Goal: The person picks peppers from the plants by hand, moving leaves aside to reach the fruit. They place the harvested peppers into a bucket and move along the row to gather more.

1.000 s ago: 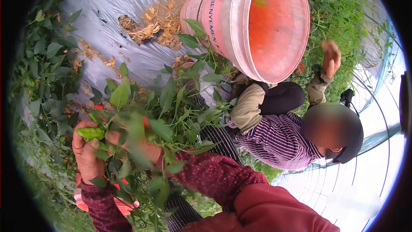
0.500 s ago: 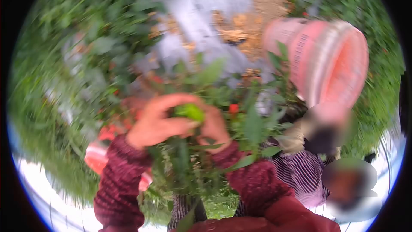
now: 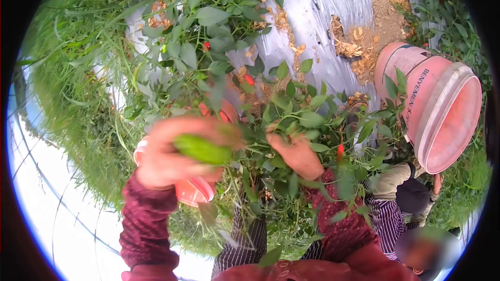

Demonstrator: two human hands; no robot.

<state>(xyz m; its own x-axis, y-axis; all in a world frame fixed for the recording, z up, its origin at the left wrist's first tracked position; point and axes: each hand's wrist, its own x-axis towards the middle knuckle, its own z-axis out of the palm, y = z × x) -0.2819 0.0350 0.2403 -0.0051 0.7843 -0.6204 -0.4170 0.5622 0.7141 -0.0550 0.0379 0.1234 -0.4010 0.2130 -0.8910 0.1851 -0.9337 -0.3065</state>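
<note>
My left hand point(image 3: 156, 148), smeared by motion, is closed around a bright green pepper point(image 3: 200, 149), above and left of the plant. Among the leaves of a pepper plant point(image 3: 312, 119), my right hand point(image 3: 298, 156) has its fingers curled on a leafy branch, with their tips partly hidden by foliage. A red pepper point(image 3: 340, 152) hangs just right of that hand. Beneath and behind my left hand is a red bucket point(image 3: 194, 192), mostly covered by the hand and leaves.
A large pink bucket point(image 3: 416, 93) is tipped on its side at the right, mouth facing down-right. A person in striped clothing point(image 3: 386, 213) crouches below it. Silver plastic mulch point(image 3: 323, 15) and dry leaves lie ahead; more plants point(image 3: 213, 15) and tall grass point(image 3: 57, 62) fill the left.
My hands were together around the green pepper. Now they are apart: my left hand has carried the pepper left, and my right has reached onto the branch. The view has also shifted.
</note>
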